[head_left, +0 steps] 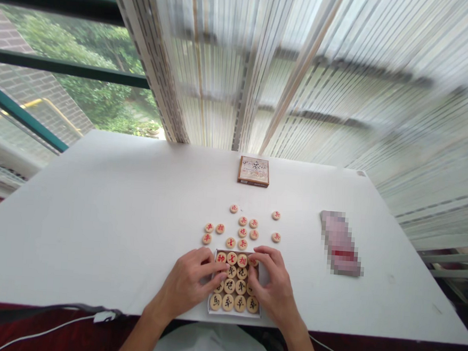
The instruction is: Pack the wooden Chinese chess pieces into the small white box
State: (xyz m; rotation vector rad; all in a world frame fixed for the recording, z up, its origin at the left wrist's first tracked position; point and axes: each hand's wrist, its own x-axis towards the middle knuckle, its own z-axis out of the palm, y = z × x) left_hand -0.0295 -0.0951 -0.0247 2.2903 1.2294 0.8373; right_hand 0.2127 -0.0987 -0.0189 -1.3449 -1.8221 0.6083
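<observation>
A shallow white box (234, 313) by the table's front edge holds rows of round wooden xiangqi pieces, red characters in the far row and black ones (240, 304) nearer. My left hand (189, 276) reaches over the box's left side, thumb and index finger closing on a piece in the second row that they partly cover. At the far right corner, the curled index finger and thumb of my right hand (272, 285) close around a red piece (253, 260), which is mostly hidden. Just beyond the box lie several loose red pieces (242, 244).
The decorated box lid (254, 170) lies toward the back of the white table (136, 201). A pixelated pinkish object (340, 244) rests at the right. Striped sheer curtains (305, 79) hang behind, with a window at left. Cables (106, 316) run along the front edge.
</observation>
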